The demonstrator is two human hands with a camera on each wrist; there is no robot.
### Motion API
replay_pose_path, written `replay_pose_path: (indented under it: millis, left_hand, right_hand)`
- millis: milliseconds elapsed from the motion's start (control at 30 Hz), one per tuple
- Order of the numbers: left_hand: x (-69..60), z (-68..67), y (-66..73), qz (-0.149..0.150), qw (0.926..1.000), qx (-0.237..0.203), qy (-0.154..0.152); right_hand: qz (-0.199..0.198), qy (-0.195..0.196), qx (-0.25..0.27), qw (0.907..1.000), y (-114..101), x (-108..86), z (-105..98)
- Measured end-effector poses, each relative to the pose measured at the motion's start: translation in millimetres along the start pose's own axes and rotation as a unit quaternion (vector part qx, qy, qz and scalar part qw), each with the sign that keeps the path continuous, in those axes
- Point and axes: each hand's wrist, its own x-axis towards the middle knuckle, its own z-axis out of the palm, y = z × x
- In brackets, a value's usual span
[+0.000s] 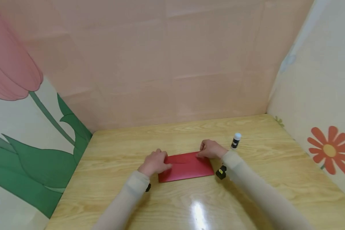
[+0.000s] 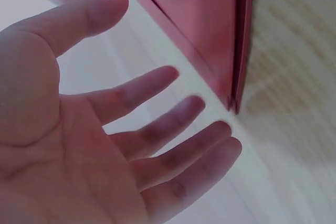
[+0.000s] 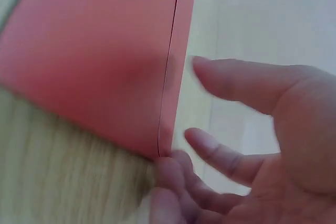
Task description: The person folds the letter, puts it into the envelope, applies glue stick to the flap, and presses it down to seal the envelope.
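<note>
A red folded paper piece, which looks like an envelope [image 1: 189, 169], lies flat on the wooden table. A thin seam runs close to its long edge in the right wrist view, and layered edges show in the left wrist view. My left hand [image 1: 155, 162] is at its left end, thumb over the red surface; the left wrist view shows the fingers spread, gently bent and holding nothing. At the far right corner is my right hand [image 1: 211, 149]. Its thumb and forefinger stand apart there, while the other fingers bend against the corner [image 3: 164, 150].
A small bottle with a white cap and dark label [image 1: 236, 140] stands right of my right hand. The wooden table [image 1: 118, 143] meets a pink covered wall [image 1: 172, 64] at the back and decorated panels on both sides.
</note>
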Motion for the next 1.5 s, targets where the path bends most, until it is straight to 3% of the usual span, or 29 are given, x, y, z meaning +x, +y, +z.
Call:
replay_pose_path:
  millis: [133,333,467,567,667,733,833,967,1100,1167,1233,1400,1500]
  left_hand:
    - [-2.9,6.2,-5.6,-0.004,0.9999,-0.016,-0.003]
    - [-12.3,12.6,-13.4,0.027,0.999,0.009,-0.034]
    - [-10.6,15.5,-20.3,0.039,0.9989,0.01,-0.025]
    - [-8.5,16.5,-24.2,0.033,0.9992,-0.013,-0.016]
    - [-8.6,17.7,-26.5,0.02,0.9989,-0.042,-0.009]
    - [-9.2,18.8,-27.3,0.013,0.9982,-0.059,-0.006]
    - [-10.6,20.0,-26.6,0.004,0.997,-0.077,-0.002]
    - [-12.6,20.3,-24.5,-0.002,0.996,-0.089,0.001]
    - [-17.3,20.1,-23.9,0.008,0.9979,-0.063,-0.009]
    - [-20.1,20.4,-24.6,0.015,0.9987,-0.045,-0.015]
    - [-22.1,21.4,-25.8,0.02,0.9992,-0.029,-0.02]
    - [-25.5,21.9,-31.4,0.021,0.9995,-0.021,-0.011]
    - [-26.8,20.5,-37.0,0.012,0.9997,-0.022,-0.007]
  right_hand:
    - [-0.016,0.009,-0.011,0.9998,-4.3,-2.8,6.0]
    - [-0.042,-0.007,-0.108,0.9932,-9.4,-10.6,8.4]
    - [-0.062,-0.012,-0.122,0.9905,-10.1,-10.3,8.5]
    - [-0.069,-0.024,-0.082,0.9939,-7.3,-7.9,4.3]
    - [-0.083,-0.038,0.007,0.9958,-1.8,-6.2,-6.3]
    - [-0.089,-0.04,0.081,0.9919,3.0,-5.8,-17.0]
    - [-0.083,-0.021,0.201,0.9758,10.6,-2.7,-34.5]
    - [-0.033,0.065,0.32,0.9445,18.7,5.6,-51.5]
    - [0.036,0.152,0.38,0.9118,22.7,17.8,-54.1]
    - [0.057,0.176,0.388,0.9026,24.2,23.7,-51.1]
    - [0.062,0.189,0.376,0.9049,26.2,28.9,-46.8]
    - [0.044,0.195,0.227,0.953,31.8,38.5,-36.0]
    - [0.036,0.189,0.139,0.9714,31.4,42.7,-29.8]
